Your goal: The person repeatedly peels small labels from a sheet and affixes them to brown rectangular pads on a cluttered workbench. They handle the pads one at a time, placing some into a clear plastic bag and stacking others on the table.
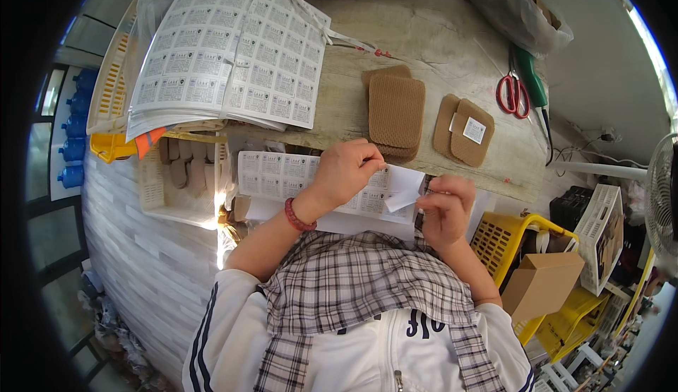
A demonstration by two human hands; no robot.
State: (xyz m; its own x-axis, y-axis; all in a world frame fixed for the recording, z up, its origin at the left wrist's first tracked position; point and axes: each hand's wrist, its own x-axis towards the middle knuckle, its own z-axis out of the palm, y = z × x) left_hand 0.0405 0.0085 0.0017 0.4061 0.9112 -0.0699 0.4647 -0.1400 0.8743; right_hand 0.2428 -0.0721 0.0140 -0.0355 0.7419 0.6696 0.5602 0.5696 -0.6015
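risk first: the loose white flap (401, 200) on the label sheet (275, 169) is curled up at its right part. if it is sticky underneath, letting it fold over could glue it to the print or to skin; a hard sideways pull could crease or tear it. second risk: the sheet lies over the lap, just in front of the tabletop (452, 46) edge, so a knee shift or a loose grip could let it slide. third: brown knit pads (397, 109) are stacked at that edge, right by the left hand (346, 169); a knuckle bump could skew the pile.

fingers: left thumb and index nearly closed, tips together over the sheet's top edge. can't tell if a label is between them. right hand (448, 212) has thumb and index close together, narrow gap at most, tips at the flap's right end; looks like a light pinch, contact partly hidden. other right fingers curled in.

around: two more pads (472, 132) overlap to the right, the upper one with a white square label, slightly tilted. red-handled scissors (513, 95) well beyond.
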